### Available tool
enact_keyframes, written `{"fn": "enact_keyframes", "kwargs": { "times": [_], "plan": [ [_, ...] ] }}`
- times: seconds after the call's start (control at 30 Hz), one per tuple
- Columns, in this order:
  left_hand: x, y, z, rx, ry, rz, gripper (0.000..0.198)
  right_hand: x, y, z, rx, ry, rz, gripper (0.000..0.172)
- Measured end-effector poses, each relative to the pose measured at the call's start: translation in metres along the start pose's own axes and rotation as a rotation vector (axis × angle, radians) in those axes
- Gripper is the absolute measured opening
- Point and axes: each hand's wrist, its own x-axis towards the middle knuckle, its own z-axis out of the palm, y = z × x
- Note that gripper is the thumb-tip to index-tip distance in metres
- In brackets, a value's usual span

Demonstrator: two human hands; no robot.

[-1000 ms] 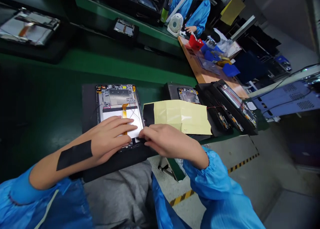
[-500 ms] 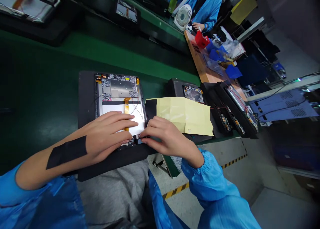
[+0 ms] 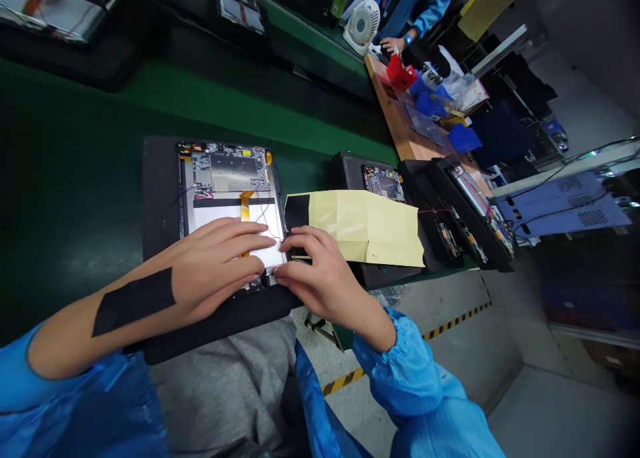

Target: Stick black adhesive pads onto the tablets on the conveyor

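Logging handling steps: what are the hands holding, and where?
The left hand lies flat on the open tablet, holding nothing. The right hand closes at the tablet's near edge; whether it grips there cannot be told.

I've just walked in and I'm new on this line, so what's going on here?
A person in a blue smock has both bare hands on an opened tablet lying on a black pad on a green bench. The left hand rests flat on its white panel, below an orange ribbon cable. The right hand is at the tablet's near right edge, beside a folded yellow sheet. Another person sits farther along.
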Motion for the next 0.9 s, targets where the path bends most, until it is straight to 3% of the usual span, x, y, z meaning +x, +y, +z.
{"fn": "enact_keyframes", "kwargs": {
  "times": [0.13,0.23,0.33,0.4,0.43,0.53,0.63,0.67,0.8,0.9],
  "plan": [
    [0.009,0.002,0.008,0.088,0.043,-0.088,0.014,-0.012,-0.006,0.013,0.021,0.119,0.046,0.020],
    [0.018,0.004,0.011,0.173,0.119,-0.202,0.033,-0.024,-0.014,0.026,0.148,0.263,0.144,0.020],
    [0.013,0.010,0.005,0.190,0.195,-0.317,0.055,-0.038,-0.027,0.042,0.340,0.545,0.442,0.030],
    [-0.006,0.014,-0.002,0.218,0.270,-0.434,0.067,-0.046,-0.036,0.051,0.496,0.705,0.657,0.042],
    [-0.021,0.015,-0.005,0.244,0.314,-0.508,0.072,-0.049,-0.040,0.056,0.581,0.725,0.740,0.048],
    [-0.074,0.019,-0.001,0.305,0.368,-0.716,0.080,-0.051,-0.047,0.067,0.781,0.582,0.865,0.061],
    [-0.113,0.022,0.022,0.182,0.291,-0.744,0.069,-0.045,-0.048,0.076,0.836,0.458,0.865,0.065],
    [-0.121,0.025,0.030,0.143,0.333,-0.762,0.065,-0.043,-0.049,0.079,0.841,0.451,0.857,0.066],
    [-0.127,0.029,0.045,0.095,0.405,-0.750,0.064,-0.043,-0.048,0.076,0.799,0.446,0.868,0.070],
    [-0.106,0.008,0.024,0.112,0.491,-0.764,0.049,-0.030,-0.036,0.046,0.677,0.459,0.879,0.074]
  ]
}}
